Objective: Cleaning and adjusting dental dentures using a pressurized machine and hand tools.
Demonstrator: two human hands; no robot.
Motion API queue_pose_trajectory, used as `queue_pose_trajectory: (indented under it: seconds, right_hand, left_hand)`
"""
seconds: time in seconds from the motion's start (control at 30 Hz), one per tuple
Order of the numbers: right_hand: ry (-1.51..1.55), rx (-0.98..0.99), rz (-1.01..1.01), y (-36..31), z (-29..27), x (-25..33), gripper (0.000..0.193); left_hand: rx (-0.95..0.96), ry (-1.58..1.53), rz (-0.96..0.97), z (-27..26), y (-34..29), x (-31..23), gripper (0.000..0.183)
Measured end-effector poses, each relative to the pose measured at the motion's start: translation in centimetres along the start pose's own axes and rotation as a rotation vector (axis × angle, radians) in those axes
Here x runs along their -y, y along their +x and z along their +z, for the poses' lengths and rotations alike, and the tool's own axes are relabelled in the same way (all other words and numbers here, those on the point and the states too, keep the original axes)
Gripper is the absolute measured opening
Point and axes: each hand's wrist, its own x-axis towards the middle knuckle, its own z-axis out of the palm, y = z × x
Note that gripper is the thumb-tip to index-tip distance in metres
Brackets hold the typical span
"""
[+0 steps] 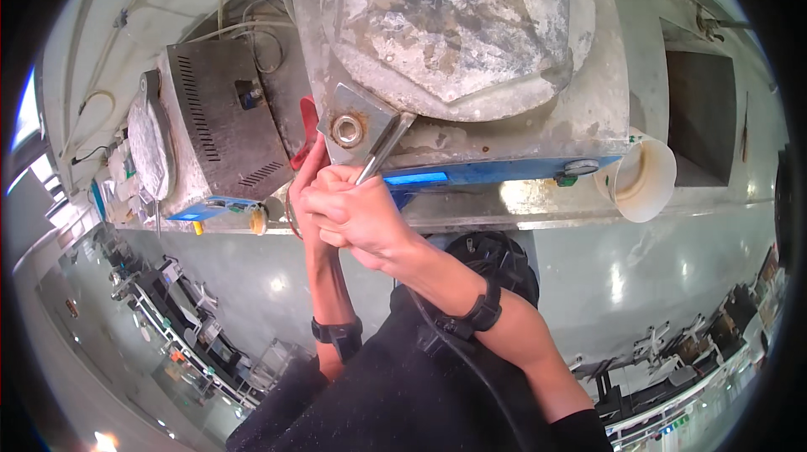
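My right hand is closed in a fist around a slim, shiny metal tool. The tool slants up and to the right, its far end beside a square metal block; its exact kind is unclear. A round opening with a rusty rim marks the block's face. Partly hidden behind the right hand, my left hand has one finger stretched along the block's lower left edge and appears to hold it. A red handle-like part shows just left of that finger.
A large grey machine with a worn round plate stands directly ahead, its front panel blue. To its left is a smaller vented machine. A white tub sits at the right, next to a dark rectangular recess.
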Motion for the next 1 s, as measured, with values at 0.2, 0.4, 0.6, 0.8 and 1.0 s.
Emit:
queue_pose_trajectory:
  seconds: [0.2, 0.4, 0.6, 0.8, 1.0]
  right_hand:
    - [-0.018, 0.067, 0.086, 0.2, -0.6, 0.3, 0.047]
    - [-0.641, 0.061, 0.150, -5.6, -2.2, 5.2, 0.024]
    - [-0.802, -0.246, 0.144, -12.3, -10.3, 9.5, 0.029]
    - [-0.911, -0.443, 0.044, -14.9, -13.4, 10.4, 0.022]
    - [-0.802, -0.446, 0.014, -12.9, -10.8, 8.9, 0.020]
  left_hand:
    - [0.043, -0.143, -0.032, 0.2, -0.3, -1.3, 0.057]
    - [0.011, -0.138, -0.056, -1.4, -3.3, 3.5, 0.046]
    - [-0.079, -0.007, 0.079, 1.0, -5.2, 7.0, 0.047]
    - [-0.148, -0.020, 0.174, 1.4, -4.1, 9.7, 0.055]
    - [-0.124, -0.024, 0.225, 0.6, -3.7, 10.4, 0.062]
